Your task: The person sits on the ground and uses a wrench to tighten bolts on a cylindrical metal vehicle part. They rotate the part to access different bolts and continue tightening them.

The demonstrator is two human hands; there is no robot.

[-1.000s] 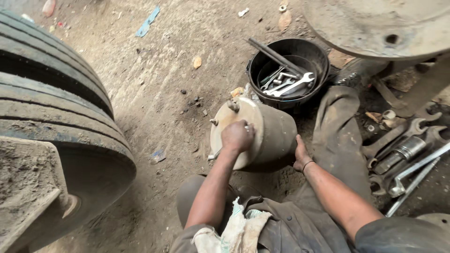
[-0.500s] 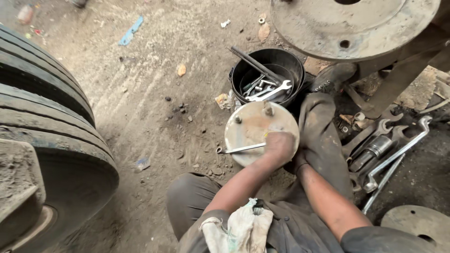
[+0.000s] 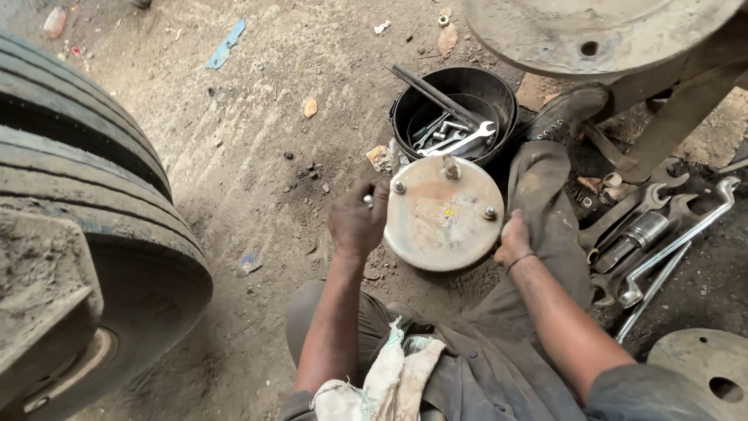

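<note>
A round metal canister (image 3: 442,222) stands on the dirt ground between my legs, its flat rusty top facing up with three studs and a small yellow sticker. My left hand (image 3: 355,222) is just left of it, closed around a small metal tool or bolt near the left stud. Against the canister's right rim rests my right hand (image 3: 513,238), steadying it. A black bucket (image 3: 499,90) of spanners and bars sits just beyond the canister.
A large truck tyre (image 3: 86,210) fills the left side. Spanners and a socket tool (image 3: 647,234) lie on the ground at right. A big metal disc (image 3: 592,31) hangs at top right, another disc (image 3: 701,374) sits at bottom right. A rag (image 3: 389,374) lies on my lap.
The canister went from tilted on its side to standing upright. My left hand left its top and now grips a small metal piece beside the left stud.
</note>
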